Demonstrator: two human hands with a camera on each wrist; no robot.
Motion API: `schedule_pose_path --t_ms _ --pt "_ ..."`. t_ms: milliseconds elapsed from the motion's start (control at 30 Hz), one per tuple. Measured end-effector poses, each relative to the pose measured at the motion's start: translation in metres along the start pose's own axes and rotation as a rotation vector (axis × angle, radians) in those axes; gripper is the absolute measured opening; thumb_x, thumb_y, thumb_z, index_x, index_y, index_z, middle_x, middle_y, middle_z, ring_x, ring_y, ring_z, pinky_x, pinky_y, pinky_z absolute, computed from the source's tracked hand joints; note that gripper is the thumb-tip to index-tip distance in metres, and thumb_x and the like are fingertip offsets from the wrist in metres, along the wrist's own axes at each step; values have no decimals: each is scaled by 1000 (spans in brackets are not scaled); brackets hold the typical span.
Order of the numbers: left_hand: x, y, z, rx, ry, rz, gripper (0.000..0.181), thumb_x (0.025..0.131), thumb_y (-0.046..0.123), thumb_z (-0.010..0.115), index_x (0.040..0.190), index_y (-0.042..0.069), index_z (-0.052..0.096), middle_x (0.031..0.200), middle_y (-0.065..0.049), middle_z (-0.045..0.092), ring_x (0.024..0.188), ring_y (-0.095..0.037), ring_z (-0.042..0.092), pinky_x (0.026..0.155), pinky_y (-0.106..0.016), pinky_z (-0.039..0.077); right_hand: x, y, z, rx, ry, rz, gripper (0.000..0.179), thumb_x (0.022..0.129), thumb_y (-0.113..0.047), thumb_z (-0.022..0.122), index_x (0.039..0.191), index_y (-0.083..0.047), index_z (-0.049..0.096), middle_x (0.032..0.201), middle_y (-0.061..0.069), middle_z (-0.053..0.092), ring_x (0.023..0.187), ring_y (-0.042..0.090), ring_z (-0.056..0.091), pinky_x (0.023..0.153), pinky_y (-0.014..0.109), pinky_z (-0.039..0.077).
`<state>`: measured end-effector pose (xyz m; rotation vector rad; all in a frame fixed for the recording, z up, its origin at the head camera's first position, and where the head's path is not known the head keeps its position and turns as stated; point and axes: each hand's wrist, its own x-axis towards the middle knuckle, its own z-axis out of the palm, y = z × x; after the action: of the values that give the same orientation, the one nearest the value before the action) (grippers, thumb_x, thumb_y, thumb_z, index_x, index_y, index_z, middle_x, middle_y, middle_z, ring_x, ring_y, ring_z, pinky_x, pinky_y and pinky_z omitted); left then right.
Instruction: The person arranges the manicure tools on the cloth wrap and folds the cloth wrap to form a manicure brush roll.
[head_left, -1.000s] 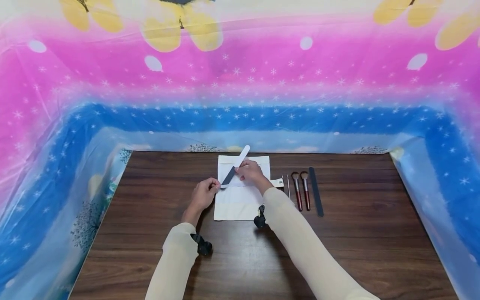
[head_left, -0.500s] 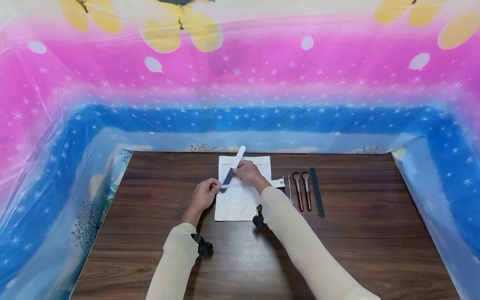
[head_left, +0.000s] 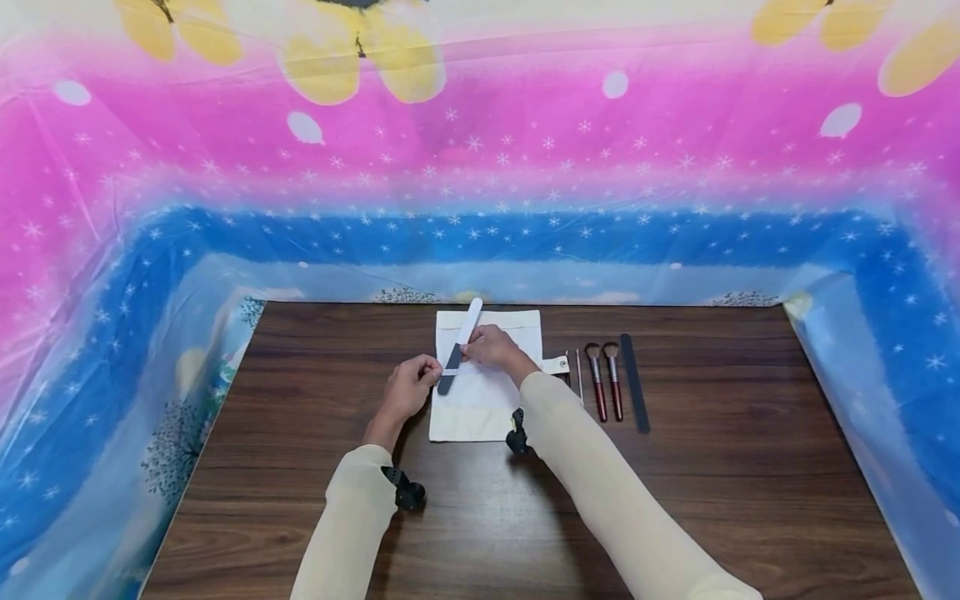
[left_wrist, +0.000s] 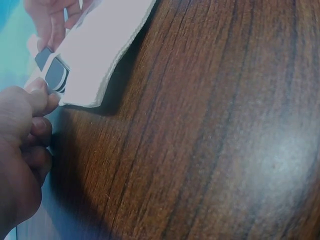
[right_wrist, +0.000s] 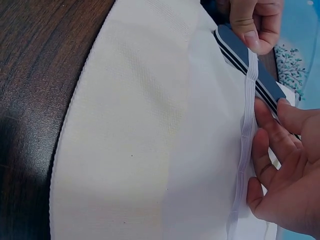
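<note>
A white cloth pouch (head_left: 480, 421) lies flat on the table, a white elastic band (right_wrist: 245, 135) running across it. My right hand (head_left: 495, 346) pinches a nail buffer (head_left: 470, 322), part white and part dark grey, between thumb and fingers. Striped layers show along the buffer's edge in the right wrist view. Its dark end (right_wrist: 234, 42) passes under the band and sticks out on the near side. At the pouch's left edge, my left hand (head_left: 411, 387) pinches the band's end. The left wrist view shows the band crossing the dark buffer (left_wrist: 56, 75) beside the left fingertips.
Right of the pouch, a strap with a snap (head_left: 557, 365) sticks out. Beside it lie a thin stick (head_left: 579, 377), two makeup brushes (head_left: 597, 387) with red handles, and a dark nail file (head_left: 634, 385). A patterned curtain (head_left: 480, 237) surrounds the table's back and sides.
My right hand has slid the buffer toward me under the band, so more of its dark end shows below it. The buffer stands steeper now. My left hand has stayed put.
</note>
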<state>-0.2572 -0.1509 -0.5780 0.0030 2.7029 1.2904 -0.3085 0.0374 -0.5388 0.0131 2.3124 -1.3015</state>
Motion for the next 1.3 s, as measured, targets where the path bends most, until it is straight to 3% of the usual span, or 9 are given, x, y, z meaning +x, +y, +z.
schedule_pose_path --t_ms 167,267,400,567,700,800,967,1300 --pt "2 0 2 3 6 -7 14 103 20 60 99 10 69 88 -4 64 81 -19 56 79 -33 41 -2 0 2 -23 -22 -10 20 101 -18 63 109 0 67 105 15 78 71 9 52 68 20 39" --pt "3 1 2 17 20 -7 13 103 21 61 99 11 69 87 -4 65 81 -19 57 80 -33 41 -1 0 2 -21 -22 -12 19 101 -19 63 105 -1 66 95 13 77 70 9 51 68 21 39" --pt "2 2 1 10 25 -12 14 103 21 61 99 11 69 88 -4 65 81 -20 57 80 -33 41 3 1 6 44 -25 -25 20 101 -19 62 109 -1 64 90 5 68 74 12 53 71 23 41" --pt "0 2 -1 -11 16 -17 15 104 21 59 100 10 68 89 -5 64 83 -20 57 81 -33 42 6 0 8 255 11 -21 44 100 -20 63 138 0 51 125 18 69 102 27 68 95 34 51" --pt "-1 2 -2 -21 11 -9 15 104 21 59 99 9 68 89 -5 66 83 -21 58 81 -33 43 12 -3 7 386 77 -31 58 104 -22 57 154 -4 34 140 24 60 119 39 65 109 44 48" --pt "-2 2 -1 -25 6 3 15 103 20 60 98 9 68 88 -5 66 82 -20 58 81 -32 43 18 -4 4 404 128 -53 59 106 -21 53 159 -9 30 138 24 61 115 40 67 101 41 52" --pt "-2 3 2 -39 -8 4 14 103 20 61 97 9 68 87 -4 66 81 -17 57 80 -31 42 20 -3 -4 337 167 -83 58 104 -13 56 158 -19 36 128 22 64 104 36 70 86 34 55" --pt "-1 2 -2 -55 -8 -7 13 102 19 62 98 9 69 87 -3 65 80 -16 56 79 -29 41 21 0 -6 337 164 -109 57 102 -4 56 155 -19 43 123 23 66 88 20 68 79 27 54"
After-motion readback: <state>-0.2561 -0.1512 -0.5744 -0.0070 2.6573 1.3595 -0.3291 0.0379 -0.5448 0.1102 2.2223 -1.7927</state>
